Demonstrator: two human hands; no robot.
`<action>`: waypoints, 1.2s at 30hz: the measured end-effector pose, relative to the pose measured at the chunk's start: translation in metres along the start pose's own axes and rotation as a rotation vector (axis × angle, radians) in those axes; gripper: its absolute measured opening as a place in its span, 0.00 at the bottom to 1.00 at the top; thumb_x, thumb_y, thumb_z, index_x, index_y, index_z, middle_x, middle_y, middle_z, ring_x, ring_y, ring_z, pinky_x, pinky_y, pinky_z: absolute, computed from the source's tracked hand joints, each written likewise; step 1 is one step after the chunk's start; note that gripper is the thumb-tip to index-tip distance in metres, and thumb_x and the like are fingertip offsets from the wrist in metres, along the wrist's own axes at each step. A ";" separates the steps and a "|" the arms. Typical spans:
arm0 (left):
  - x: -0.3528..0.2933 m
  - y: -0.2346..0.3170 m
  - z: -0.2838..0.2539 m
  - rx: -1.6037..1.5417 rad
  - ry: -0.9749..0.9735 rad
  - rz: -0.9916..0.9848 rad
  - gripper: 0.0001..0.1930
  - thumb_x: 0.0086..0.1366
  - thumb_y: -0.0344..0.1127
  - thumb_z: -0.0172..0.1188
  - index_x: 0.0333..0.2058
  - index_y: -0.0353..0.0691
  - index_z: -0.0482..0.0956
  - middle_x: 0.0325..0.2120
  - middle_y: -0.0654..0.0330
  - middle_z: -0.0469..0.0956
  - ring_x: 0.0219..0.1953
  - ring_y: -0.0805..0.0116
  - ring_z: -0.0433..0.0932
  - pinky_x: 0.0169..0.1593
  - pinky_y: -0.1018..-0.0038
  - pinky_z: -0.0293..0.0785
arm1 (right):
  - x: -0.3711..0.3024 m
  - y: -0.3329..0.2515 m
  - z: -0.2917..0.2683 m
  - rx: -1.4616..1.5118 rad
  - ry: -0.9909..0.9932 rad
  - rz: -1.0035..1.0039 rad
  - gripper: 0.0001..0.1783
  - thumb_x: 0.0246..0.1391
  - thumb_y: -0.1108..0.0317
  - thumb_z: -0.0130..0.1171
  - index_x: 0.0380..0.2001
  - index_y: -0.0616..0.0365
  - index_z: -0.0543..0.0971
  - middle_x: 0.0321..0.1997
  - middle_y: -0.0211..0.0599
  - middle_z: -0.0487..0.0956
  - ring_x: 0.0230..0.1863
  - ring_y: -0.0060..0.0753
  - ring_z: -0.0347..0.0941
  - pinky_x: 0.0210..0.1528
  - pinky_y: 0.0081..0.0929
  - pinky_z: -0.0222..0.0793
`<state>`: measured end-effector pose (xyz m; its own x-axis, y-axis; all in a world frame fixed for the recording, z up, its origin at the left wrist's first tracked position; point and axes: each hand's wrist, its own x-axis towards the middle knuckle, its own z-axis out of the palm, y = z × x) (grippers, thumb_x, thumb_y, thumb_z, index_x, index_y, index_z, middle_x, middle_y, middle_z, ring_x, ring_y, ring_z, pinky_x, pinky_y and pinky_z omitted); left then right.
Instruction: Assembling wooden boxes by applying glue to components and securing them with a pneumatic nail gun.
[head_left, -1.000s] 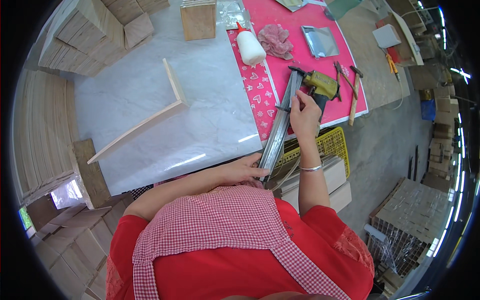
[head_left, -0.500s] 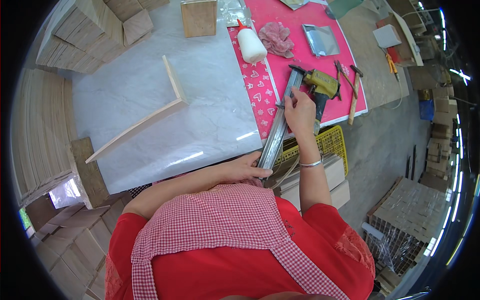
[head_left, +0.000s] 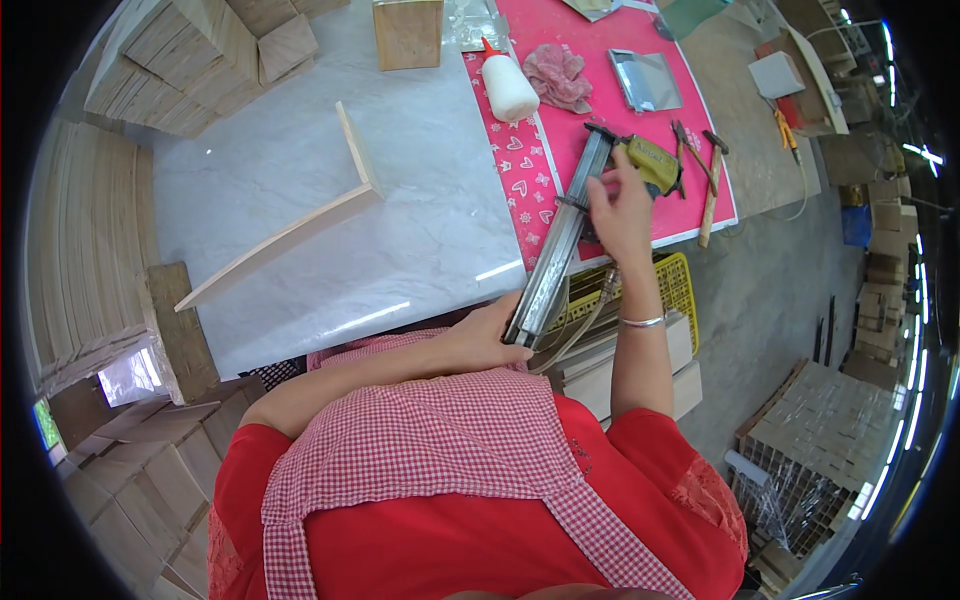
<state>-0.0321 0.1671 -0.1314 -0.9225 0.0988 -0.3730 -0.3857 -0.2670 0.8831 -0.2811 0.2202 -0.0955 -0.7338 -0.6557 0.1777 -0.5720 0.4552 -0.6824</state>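
A nail gun [head_left: 655, 162] with a yellow-green body and a long metal magazine [head_left: 557, 255] lies slantwise at the right of the table, its near end reaching past the front edge. My left hand [head_left: 485, 335] is closed round that near end, thumb along the side and the other fingers mostly hidden beneath. Over the gun's handle, my right hand [head_left: 622, 218] rests with the index finger up against the body and the thumb by the magazine; its remaining fingers are hidden. Two thin wooden boards [head_left: 290, 240], joined at an angle, stand on edge to the left.
A white glue bottle [head_left: 508, 90] with a red tip, a pink cloth [head_left: 556, 78], pliers [head_left: 690, 150] and a hammer [head_left: 711, 190] lie beyond the gun. Wooden pieces [head_left: 180, 60] are stacked at far left. A yellow crate [head_left: 676, 290] sits below the table's right edge.
My right hand has moved from the magazine to the right, onto the gun's handle. The magazine has turned slightly to show more of its side, and my left hand has stayed at its end.
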 end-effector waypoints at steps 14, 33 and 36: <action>-0.026 0.040 -0.005 0.939 0.359 0.326 0.23 0.57 0.39 0.70 0.43 0.37 0.68 0.33 0.54 0.76 0.33 0.54 0.80 0.34 0.64 0.75 | -0.013 0.034 -0.029 0.637 -0.031 0.651 0.17 0.57 0.61 0.65 0.40 0.62 0.74 0.29 0.35 0.76 0.27 0.25 0.72 0.30 0.25 0.71; -0.140 0.061 -0.116 1.388 1.352 0.391 0.23 0.52 0.39 0.70 0.47 0.42 0.78 0.45 0.58 0.78 0.54 0.57 0.72 0.53 0.57 0.66 | -0.060 -0.135 -0.072 0.291 -0.092 0.123 0.15 0.53 0.77 0.64 0.43 0.65 0.75 0.30 0.35 0.79 0.27 0.22 0.75 0.33 0.22 0.73; -0.153 0.059 -0.144 1.415 1.312 0.245 0.17 0.58 0.41 0.66 0.44 0.40 0.80 0.41 0.55 0.80 0.49 0.56 0.75 0.50 0.60 0.69 | -0.060 -0.116 -0.066 0.145 -0.171 -0.107 0.15 0.51 0.76 0.66 0.43 0.66 0.77 0.32 0.36 0.81 0.31 0.24 0.77 0.36 0.23 0.73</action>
<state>0.0883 -0.0020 -0.0637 -0.6266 -0.6569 0.4194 -0.6184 0.7466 0.2453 -0.1949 0.2468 0.0202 -0.5922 -0.7935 0.1400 -0.5754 0.2948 -0.7629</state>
